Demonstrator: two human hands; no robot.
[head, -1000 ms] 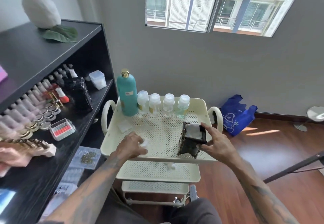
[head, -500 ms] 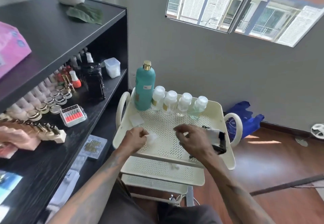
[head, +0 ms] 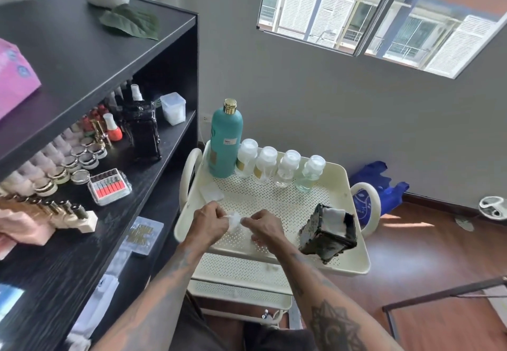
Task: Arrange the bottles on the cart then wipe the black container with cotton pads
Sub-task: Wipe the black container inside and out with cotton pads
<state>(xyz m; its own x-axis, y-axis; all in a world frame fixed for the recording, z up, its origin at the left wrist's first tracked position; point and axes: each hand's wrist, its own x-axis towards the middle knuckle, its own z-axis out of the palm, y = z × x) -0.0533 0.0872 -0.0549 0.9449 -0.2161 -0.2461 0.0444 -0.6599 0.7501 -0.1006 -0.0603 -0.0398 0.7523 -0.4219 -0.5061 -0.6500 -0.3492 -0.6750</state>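
Both hands, left hand (head: 210, 223) and right hand (head: 263, 225), pinch 1 cotton pad (head: 234, 219) over the cart (head: 354, 261), seemingly readying it for the black container (head: 326, 236) at near right; 5 bottles (head: 264, 165) line the far edge.

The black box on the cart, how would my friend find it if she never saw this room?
Look for the cream cart under the window. Bottles stand along the back of its top tray; the black box sits alone at the front right corner, tilted, apart from both hands. It is the only black thing on the tray, and white pads poke out of its open top.
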